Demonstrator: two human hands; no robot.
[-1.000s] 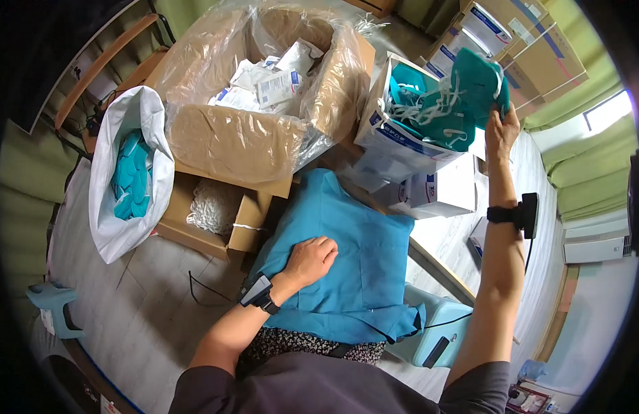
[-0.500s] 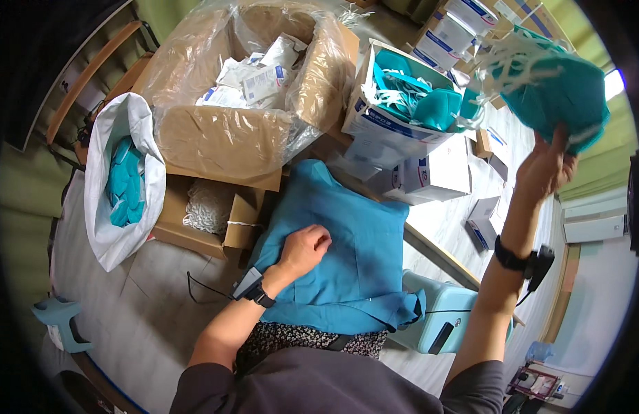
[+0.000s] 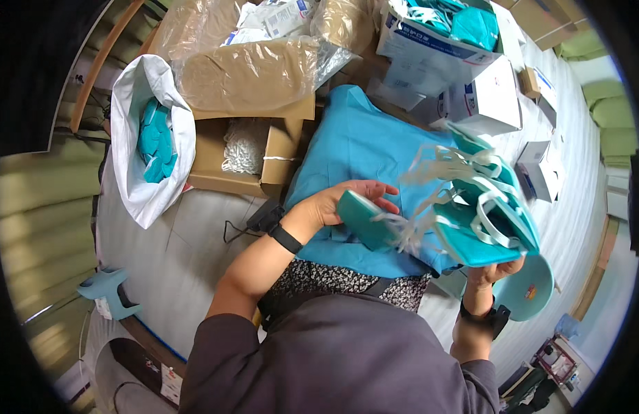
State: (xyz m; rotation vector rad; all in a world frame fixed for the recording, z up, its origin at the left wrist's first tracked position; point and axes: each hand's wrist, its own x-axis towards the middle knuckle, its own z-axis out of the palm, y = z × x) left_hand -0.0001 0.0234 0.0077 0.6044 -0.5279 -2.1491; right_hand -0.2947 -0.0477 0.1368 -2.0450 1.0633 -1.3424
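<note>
My right hand point(image 3: 500, 270) grips a loose bundle of teal face masks point(image 3: 481, 241) from below, at the right of my lap. White elastic straps point(image 3: 486, 214) hang out of the bundle and trail to the left. My left hand point(image 3: 354, 200) is open above the blue cloth point(image 3: 357, 148) on my lap, its fingers stretched to the right. One teal face mask point(image 3: 364, 222) lies against that hand's palm side and hides the thumb; its straps run toward the bundle.
A white sack point(image 3: 126, 138) of teal pieces stands at left, beside a cardboard box point(image 3: 209, 155) of white straps. Ahead are a plastic-lined carton point(image 3: 247, 76) with white packets and a white box point(image 3: 437, 65) of masks. A teal stool point(image 3: 537, 290) is at right.
My right hand has come down from the far upper right to my lap with the masks. My left hand has moved right and uncurled beside one mask. The view has shifted.
</note>
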